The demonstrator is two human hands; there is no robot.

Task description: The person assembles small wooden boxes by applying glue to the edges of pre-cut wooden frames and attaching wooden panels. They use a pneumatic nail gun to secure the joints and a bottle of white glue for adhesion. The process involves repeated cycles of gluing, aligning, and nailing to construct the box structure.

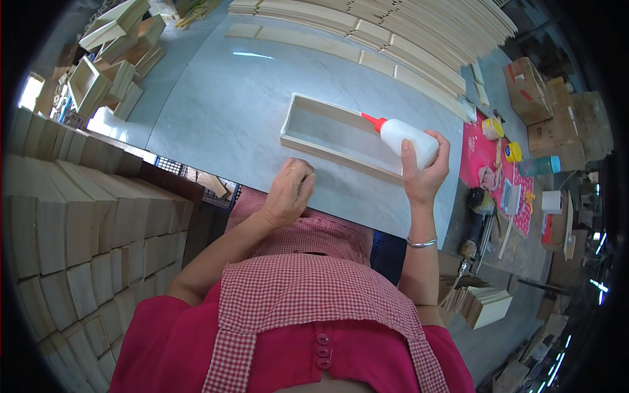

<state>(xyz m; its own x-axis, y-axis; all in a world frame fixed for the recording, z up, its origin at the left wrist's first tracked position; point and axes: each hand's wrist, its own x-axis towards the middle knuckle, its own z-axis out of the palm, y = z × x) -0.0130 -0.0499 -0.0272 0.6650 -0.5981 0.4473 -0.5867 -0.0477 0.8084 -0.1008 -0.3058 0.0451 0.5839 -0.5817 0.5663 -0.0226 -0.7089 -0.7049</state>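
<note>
Squeeze bottle [397, 136]: white with a red nozzle [372, 120], tilted over the right part of the frame; the tip points left across the frame's far wall, and whether it touches cannot be told.
Wooden frame [341, 160]: long, rectangular, lying on the middle of the tabletop [216, 124], between its far and near edges.
Right hand [426, 169]: clamped round the bottle, thumb on the near side, by the frame's right end.
Left hand [288, 190]: well apart from the right, fingers curled inward at the tabletop's near edge, just beside the frame; whether they hold anything cannot be told.
Wood strips [419, 49]: stacked along the far edge.
Wooden boxes [88, 85]: piled toward the far left corner.
Pink sheet [473, 154]: beyond the right edge, near two yellow tubs [492, 128].
</note>
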